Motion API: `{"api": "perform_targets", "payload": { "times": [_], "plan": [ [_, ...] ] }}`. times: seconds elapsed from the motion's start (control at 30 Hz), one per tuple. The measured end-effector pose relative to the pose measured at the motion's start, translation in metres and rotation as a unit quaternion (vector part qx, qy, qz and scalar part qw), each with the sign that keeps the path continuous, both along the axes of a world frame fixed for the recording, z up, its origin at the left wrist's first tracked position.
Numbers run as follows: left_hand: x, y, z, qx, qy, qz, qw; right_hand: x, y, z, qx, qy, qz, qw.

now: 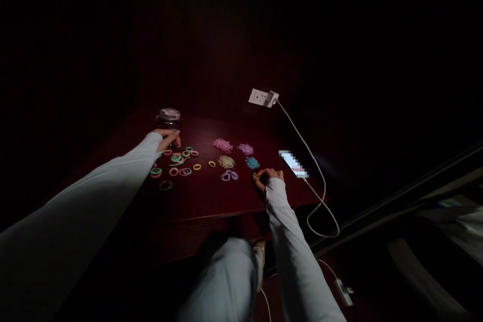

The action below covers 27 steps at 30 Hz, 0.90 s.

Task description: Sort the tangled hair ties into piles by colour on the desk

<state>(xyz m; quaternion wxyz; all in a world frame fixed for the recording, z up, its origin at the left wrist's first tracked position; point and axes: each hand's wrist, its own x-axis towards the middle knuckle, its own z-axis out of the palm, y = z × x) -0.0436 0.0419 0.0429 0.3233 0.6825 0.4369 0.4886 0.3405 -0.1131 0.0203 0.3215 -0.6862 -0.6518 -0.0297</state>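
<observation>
My left hand [169, 137] reaches over the far left of the dark red table, between a lidded clear jar [169, 116] and a scatter of coloured hair ties [176, 158]. Its fingers are bent and partly hidden, with nothing visible in them. On the right, my right hand [269, 176] pinches a small yellow hair tie [256, 175] just above the table. Close to it lie a pile of blue bands [252, 162] and a few purple hair ties [229, 175]. Beige [226, 162], pink [222, 145] and lilac bands [246, 149] form separate piles farther back.
A phone [293, 163] with a lit screen lies at the table's right side. Its white cable [310, 152] runs up to a charger in a wall socket [259, 97] and loops past the table edge. A power strip [344, 293] lies below. The surroundings are very dark.
</observation>
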Motion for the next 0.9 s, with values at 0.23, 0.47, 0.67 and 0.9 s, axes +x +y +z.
{"api": "perform_targets", "payload": {
  "times": [0.23,0.47,0.67,0.9],
  "plan": [
    [-0.002,0.006,-0.005,0.006,0.013,-0.008,1.000,-0.015,-0.003,0.004,0.065,-0.025,0.012,0.998],
    [-0.003,0.005,-0.003,0.012,0.038,-0.005,0.999,-0.061,-0.008,0.010,-0.002,-0.048,0.168,0.985],
    [-0.001,0.001,0.001,0.022,0.052,-0.001,0.998,-0.070,-0.004,0.006,-0.006,-0.045,0.221,0.974],
    [-0.001,0.003,0.001,0.037,0.064,-0.007,0.997,-0.080,0.000,0.023,0.004,-0.042,0.192,0.980]
  ]
}}
